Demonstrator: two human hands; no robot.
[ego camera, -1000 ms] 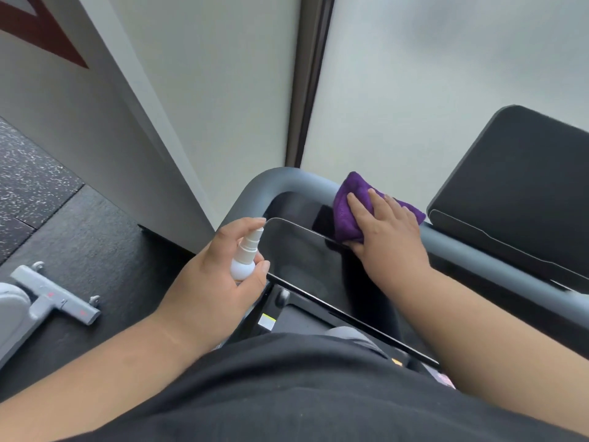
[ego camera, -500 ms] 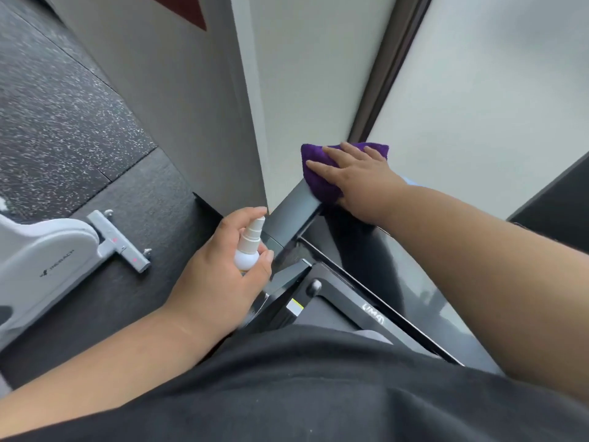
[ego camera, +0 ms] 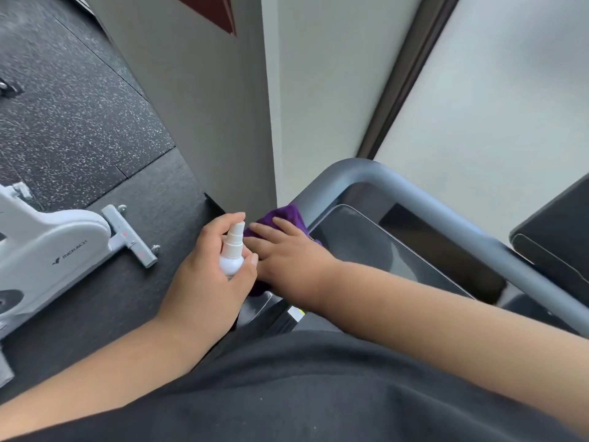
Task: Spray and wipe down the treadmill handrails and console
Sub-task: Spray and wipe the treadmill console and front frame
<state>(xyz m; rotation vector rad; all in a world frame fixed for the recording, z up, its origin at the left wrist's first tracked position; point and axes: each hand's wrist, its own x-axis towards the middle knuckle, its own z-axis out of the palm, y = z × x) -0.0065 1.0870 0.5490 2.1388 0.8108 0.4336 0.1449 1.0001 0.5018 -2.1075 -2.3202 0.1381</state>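
A grey treadmill handrail (ego camera: 424,199) bends round a glossy black console screen (ego camera: 366,247). My right hand (ego camera: 287,253) lies flat with straight fingers on a purple cloth (ego camera: 287,215), pressing it onto the left side of the rail just below the bend. My left hand (ego camera: 204,279) grips a small white spray bottle (ego camera: 232,253) upright right beside the right hand, index finger over the nozzle top. Most of the cloth is hidden under my right hand.
A white exercise bike (ego camera: 47,247) with a grey foot bar stands on the dark rubber floor at left. A wall corner (ego camera: 267,122) and frosted window panes rise behind the treadmill. Another dark screen (ego camera: 557,237) sits at the right edge.
My right hand has slid the cloth from the rail's far bend down along the left side toward me. The left hand kept holding the bottle in about the same spot.
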